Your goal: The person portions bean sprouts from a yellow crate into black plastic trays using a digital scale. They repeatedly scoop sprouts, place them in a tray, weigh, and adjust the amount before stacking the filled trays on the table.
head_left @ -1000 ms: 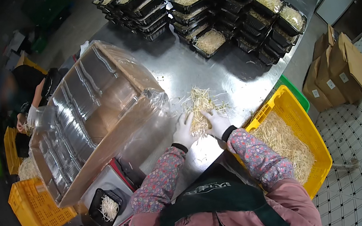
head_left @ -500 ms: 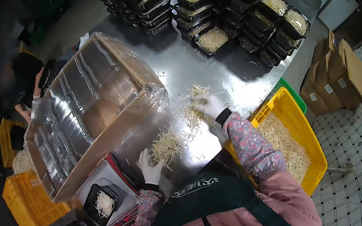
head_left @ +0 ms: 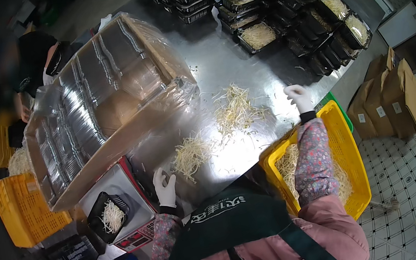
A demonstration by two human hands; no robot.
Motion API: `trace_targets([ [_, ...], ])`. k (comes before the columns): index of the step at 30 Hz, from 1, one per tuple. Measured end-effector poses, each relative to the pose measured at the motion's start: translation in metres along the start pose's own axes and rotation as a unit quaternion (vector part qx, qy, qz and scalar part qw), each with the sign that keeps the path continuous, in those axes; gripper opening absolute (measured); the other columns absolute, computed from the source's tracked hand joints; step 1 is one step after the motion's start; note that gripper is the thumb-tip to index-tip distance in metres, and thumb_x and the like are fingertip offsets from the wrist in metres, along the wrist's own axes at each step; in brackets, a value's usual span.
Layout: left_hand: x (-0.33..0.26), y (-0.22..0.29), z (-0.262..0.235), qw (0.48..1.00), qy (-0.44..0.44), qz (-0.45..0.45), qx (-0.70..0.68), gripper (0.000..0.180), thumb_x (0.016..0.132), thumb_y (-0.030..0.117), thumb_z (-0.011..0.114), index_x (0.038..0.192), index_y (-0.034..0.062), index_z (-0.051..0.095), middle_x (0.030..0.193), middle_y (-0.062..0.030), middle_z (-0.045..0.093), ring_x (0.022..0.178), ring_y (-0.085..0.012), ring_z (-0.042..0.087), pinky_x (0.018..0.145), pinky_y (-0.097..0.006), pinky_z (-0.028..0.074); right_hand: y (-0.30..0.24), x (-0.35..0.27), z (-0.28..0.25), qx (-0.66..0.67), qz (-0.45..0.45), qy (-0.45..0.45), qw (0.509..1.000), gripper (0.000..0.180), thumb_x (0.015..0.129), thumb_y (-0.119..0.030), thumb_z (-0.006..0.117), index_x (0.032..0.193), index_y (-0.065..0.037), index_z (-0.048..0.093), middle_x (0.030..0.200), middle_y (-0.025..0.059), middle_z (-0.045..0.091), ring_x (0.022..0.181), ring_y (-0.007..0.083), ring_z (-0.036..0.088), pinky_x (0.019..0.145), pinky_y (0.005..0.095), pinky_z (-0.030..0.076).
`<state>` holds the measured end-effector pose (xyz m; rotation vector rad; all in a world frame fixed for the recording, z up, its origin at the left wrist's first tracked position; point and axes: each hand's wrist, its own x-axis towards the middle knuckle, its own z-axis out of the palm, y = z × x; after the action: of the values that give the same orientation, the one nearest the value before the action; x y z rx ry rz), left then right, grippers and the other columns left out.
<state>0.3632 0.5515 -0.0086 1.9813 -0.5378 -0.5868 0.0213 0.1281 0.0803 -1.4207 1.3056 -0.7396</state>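
Head view: two loose piles of pale, thin-stemmed sprouts lie central on the shiny steel desk. At eight o'clock, the white-gloved left hand has fingers spread; at three, the white-gloved right hand curls its fingers, whether pinching anything I cannot tell. Its flowered sleeve partly hides the yellow plastic crate. Twelve o'clock's stacked black plastic trays are cut off.

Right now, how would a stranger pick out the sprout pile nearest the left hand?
Find the big open cardboard box. On the metal table at its lower right lies a loose sprout pile beside the gloved left hand. It is smaller than the neighbouring pile.
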Motion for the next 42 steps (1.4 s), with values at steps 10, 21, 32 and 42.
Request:
trace_targets([
  [10,0.013,0.001,0.019,0.994,-0.043,-0.06,-0.078,0.068,0.079,0.012,0.074,0.137,0.0009,0.041,0.131,-0.0131,0.041,0.102,-0.0207,0.055,0.09,-0.032,0.048,0.058,0.045,0.091,-0.257,-0.088,0.0,0.962,0.087,0.072,-0.054,0.074,0.135,-0.001,0.046,0.126,0.0172,0.055,0.115,0.0288,0.053,0.096,0.0388,0.043],
  [21,-0.023,0.012,0.015,0.961,-0.008,-0.163,-0.222,0.072,0.082,0.008,0.069,0.143,-0.0011,0.03,0.131,-0.0135,0.046,0.098,-0.0133,0.054,0.083,-0.025,0.049,-0.003,0.005,0.181,-0.129,-0.083,-0.153,0.976,0.024,0.078,-0.017,0.073,0.096,-0.002,0.069,0.079,0.0075,0.068,0.071,0.0185,0.063,0.071,0.0317,0.052],
  [32,0.002,0.077,0.006,0.931,-0.14,0.186,0.28,0.106,0.064,0.014,0.078,0.149,0.0098,0.016,0.15,-0.0193,0.019,0.116,-0.0377,0.049,0.09,-0.044,0.049,-0.023,-0.118,0.205,-0.438,-0.224,-0.278,0.825,0.114,0.058,-0.045,0.084,0.146,-0.003,0.024,0.146,0.0259,0.029,0.13,0.0417,0.036,0.106,0.0431,0.036],
  [42,0.057,0.048,0.035,0.91,-0.189,0.237,0.283,0.032,0.074,0.016,0.07,0.105,0.0117,0.064,0.099,-0.0085,0.061,0.088,-0.0302,0.061,0.075,-0.039,0.051,0.006,-0.12,0.224,-0.381,-0.241,-0.279,0.848,0.03,0.078,-0.022,0.067,0.106,-0.011,0.068,0.098,0.0166,0.065,0.092,0.0341,0.063,0.083,0.0406,0.05],
])
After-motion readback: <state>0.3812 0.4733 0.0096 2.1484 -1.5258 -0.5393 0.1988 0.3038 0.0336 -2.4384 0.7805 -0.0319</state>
